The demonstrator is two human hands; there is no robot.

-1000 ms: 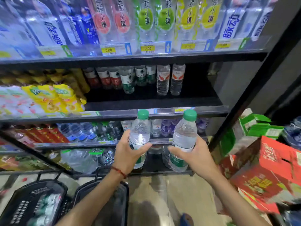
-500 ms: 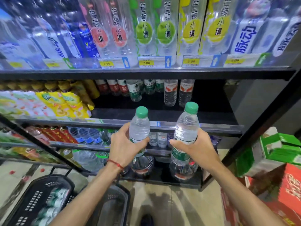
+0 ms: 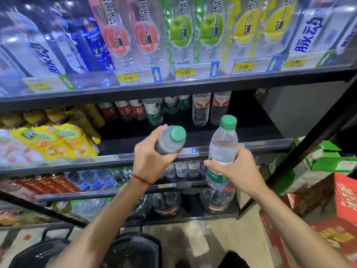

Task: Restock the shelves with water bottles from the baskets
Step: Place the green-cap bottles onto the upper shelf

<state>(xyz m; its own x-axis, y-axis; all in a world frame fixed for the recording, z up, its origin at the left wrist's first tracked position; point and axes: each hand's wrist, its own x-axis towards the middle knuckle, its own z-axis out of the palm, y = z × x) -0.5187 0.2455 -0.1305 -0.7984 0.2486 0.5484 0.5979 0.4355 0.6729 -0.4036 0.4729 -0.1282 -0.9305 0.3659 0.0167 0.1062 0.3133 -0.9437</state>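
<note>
Left hand (image 3: 149,161) fingers curl round a tilted bottle (image 3: 171,139), right hand (image 3: 239,170) fingers round an upright bottle (image 3: 222,151), both before the middle shelf (image 3: 222,135).

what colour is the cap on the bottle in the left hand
Green, on the tilted bottle in the left hand; head view.

We are in a shop, at a drinks aisle. Above the left hand (image 3: 148,161) and right hand (image 3: 241,171), black shelves (image 3: 173,89) carry rows of bottled drinks (image 3: 181,29) behind yellow price tags (image 3: 185,72) marked 2.00. Left of the left hand lie yellow snack bags (image 3: 63,142). Right of the right hand, printed cartons (image 3: 345,196) are stacked, and below both hands sit black shopping baskets (image 3: 135,246).
</note>
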